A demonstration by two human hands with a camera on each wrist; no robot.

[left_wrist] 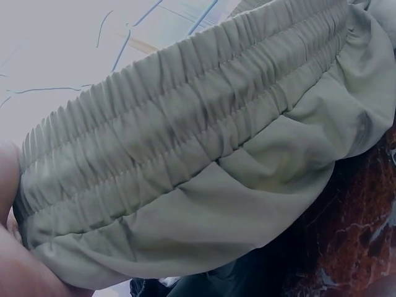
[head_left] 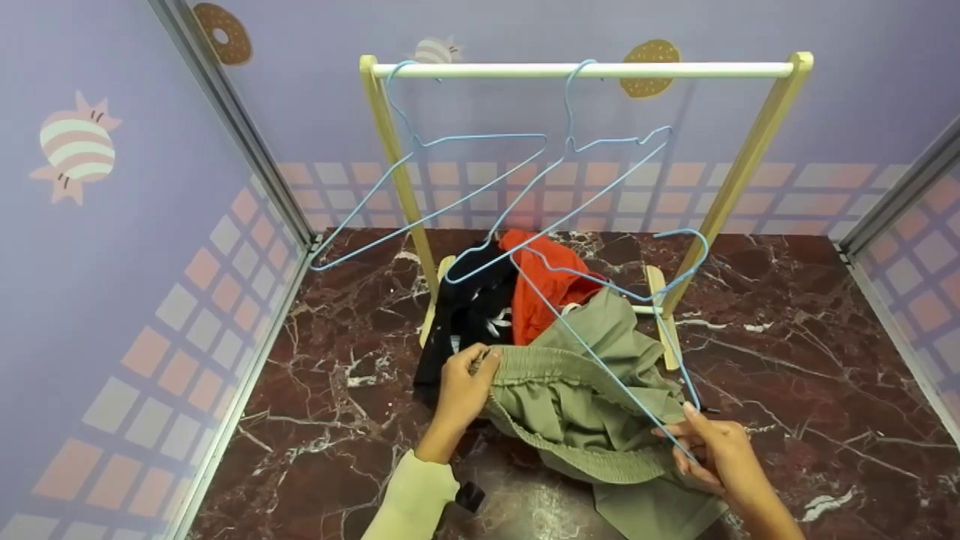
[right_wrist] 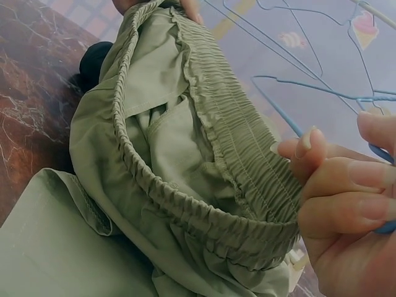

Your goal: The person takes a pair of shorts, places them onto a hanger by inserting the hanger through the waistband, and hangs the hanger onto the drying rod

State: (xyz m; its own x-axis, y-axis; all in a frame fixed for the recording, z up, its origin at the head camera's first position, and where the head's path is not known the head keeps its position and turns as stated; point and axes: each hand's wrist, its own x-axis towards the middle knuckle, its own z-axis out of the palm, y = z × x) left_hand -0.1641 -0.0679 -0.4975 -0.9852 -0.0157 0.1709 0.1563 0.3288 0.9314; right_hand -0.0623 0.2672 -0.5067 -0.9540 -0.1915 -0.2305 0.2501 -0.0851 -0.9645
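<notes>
Green shorts or trousers with a gathered elastic waistband [head_left: 555,412] hang with the waist spread in a loop. My left hand [head_left: 466,386] pinches the waistband at its left side. In the left wrist view the ribbed waistband [left_wrist: 185,117] fills most of the picture, with part of the hand at the left edge. My right hand [head_left: 720,454] grips a blue wire hanger [head_left: 706,253] by one end, near the right side of the waistband. Its hook points up and away. The right wrist view shows curled fingers [right_wrist: 346,185] around the hanger, beside the waist opening.
Two more blue hangers, one on the left [head_left: 480,136] and one mid-rail [head_left: 570,112], hang from the white rail [head_left: 495,70] of a wooden rack. Beneath it lie a black garment [head_left: 465,300] and a red garment [head_left: 544,281] on the marble floor [head_left: 337,420]. Patterned walls enclose three sides.
</notes>
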